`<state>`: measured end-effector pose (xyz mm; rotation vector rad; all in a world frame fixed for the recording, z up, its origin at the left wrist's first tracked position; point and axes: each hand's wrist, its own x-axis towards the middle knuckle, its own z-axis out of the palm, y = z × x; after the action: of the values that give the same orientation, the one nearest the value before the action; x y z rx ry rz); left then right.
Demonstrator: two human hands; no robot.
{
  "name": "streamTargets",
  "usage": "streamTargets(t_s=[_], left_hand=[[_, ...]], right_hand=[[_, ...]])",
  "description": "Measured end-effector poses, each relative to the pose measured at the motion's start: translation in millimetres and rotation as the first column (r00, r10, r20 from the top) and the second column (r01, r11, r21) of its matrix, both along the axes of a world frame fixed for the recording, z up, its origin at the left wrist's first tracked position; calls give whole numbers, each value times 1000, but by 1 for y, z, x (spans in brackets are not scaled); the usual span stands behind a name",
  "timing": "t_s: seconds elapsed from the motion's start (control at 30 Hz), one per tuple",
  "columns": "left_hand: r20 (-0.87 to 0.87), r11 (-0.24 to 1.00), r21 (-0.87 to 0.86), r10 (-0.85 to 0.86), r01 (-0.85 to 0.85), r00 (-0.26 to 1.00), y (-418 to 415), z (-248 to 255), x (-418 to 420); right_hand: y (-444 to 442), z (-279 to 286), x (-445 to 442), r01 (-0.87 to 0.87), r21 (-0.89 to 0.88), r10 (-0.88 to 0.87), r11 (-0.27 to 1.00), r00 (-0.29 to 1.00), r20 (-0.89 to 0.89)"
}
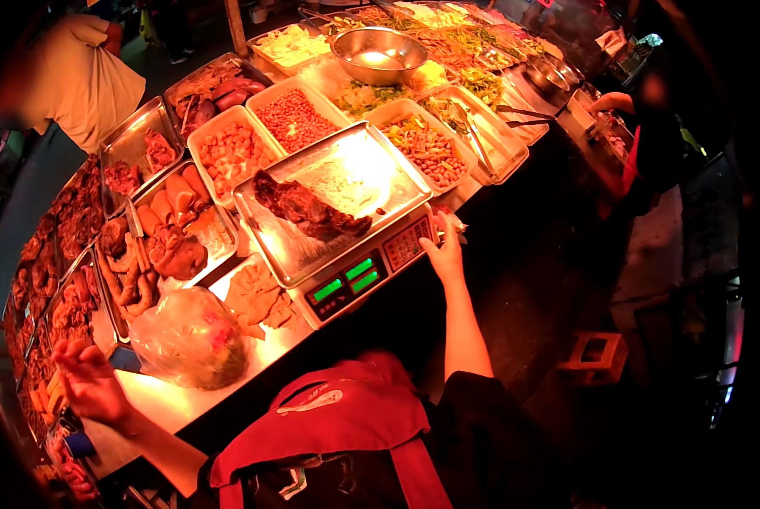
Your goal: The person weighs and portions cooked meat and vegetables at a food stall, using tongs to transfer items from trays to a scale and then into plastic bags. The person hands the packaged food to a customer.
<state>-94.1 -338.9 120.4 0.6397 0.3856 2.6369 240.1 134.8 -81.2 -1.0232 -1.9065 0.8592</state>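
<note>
My right hand is at the right end of an electronic scale, fingers apart, its thumb near the keypad. Just beyond those fingers lies a small piece of clear and red plastic. On top of the scale rests a metal tray holding a dark piece of cooked meat. Green digits glow on the scale's display. My left hand is raised at the counter's left side, fingers spread and holding nothing. A filled clear plastic bag sits between my hands.
Trays of cooked meat line the left side. White tubs of peanuts and a steel bowl stand beyond the scale. Tongs lie in a tray. One person leans at the far left; another person's arm reaches in at right.
</note>
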Motion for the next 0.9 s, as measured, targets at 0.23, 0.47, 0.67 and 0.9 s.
streamTargets(t_s=[0.23,0.47,0.67,0.9], left_hand=[[94,993,-59,-93,98,991,39,-14,66],[45,985,-87,-143,146,989,52,-14,81],[68,985,-129,-105,114,992,51,-20,90],[126,978,-189,-60,84,990,42,-28,101]], right_hand=[[2,-5,-5,-35,30,33,999,998,55],[9,-14,-3,-22,95,7,995,989,146],[10,-12,-3,-56,80,46,995,991,126],[7,-8,-17,47,14,-49,999,977,210]])
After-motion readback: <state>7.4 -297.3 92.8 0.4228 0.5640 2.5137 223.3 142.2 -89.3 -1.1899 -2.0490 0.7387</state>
